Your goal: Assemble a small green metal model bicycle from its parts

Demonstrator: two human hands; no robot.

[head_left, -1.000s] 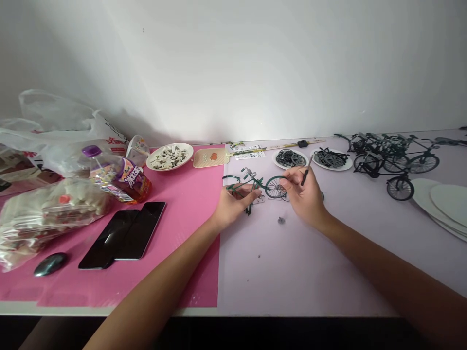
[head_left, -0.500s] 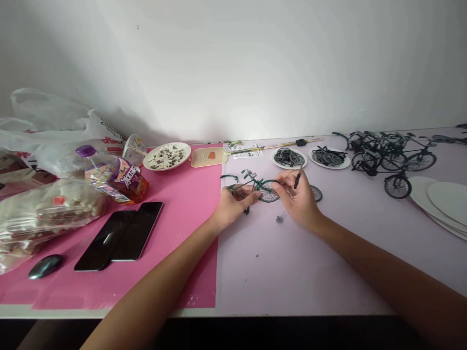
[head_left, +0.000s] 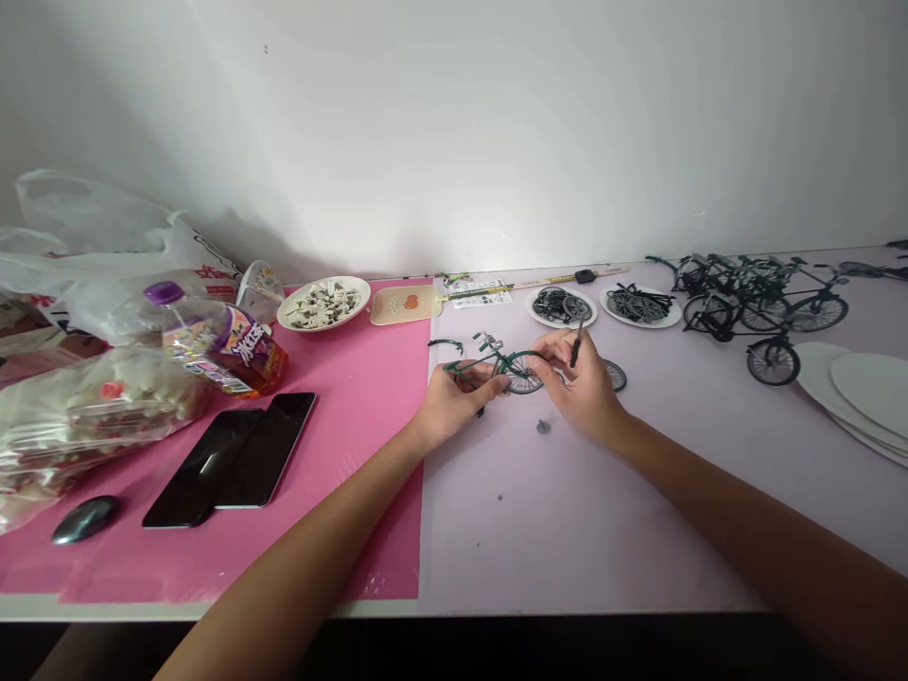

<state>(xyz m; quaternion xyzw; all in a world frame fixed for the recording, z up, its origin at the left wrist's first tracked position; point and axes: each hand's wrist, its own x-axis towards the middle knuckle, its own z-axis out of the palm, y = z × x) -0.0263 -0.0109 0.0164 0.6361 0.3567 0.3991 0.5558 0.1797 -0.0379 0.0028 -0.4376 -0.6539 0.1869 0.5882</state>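
A green toy bicycle [head_left: 495, 362] with one grey spoked wheel fitted is held between both hands above the lilac part of the table. My left hand [head_left: 458, 399] grips its frame, thumb near the wheel hub. At the wheel's right edge, my right hand [head_left: 578, 383] pinches the rim; a small dark screwdriver [head_left: 576, 342] sticks up from its fingers. A loose wheel [head_left: 615, 375] lies partly hidden behind that hand. Nearer me is a small grey part [head_left: 543, 427], and a tiny screw-like piece [head_left: 499, 497] lies below it. A curved green part [head_left: 445, 343] rests beyond the left hand.
Two plates of wheels and dark parts [head_left: 533, 320] [head_left: 642, 322] stand at the back. Several toy bicycles [head_left: 773, 293] and stacked white plates [head_left: 823, 374] are on the right. Leftward are a plate of pale pieces [head_left: 312, 323], a drink bottle [head_left: 219, 345], phones [head_left: 259, 459] and plastic bags [head_left: 106, 284].
Almost nothing differs. The screwdriver in my right hand stands slightly more to the left, and the view has shifted very slightly.
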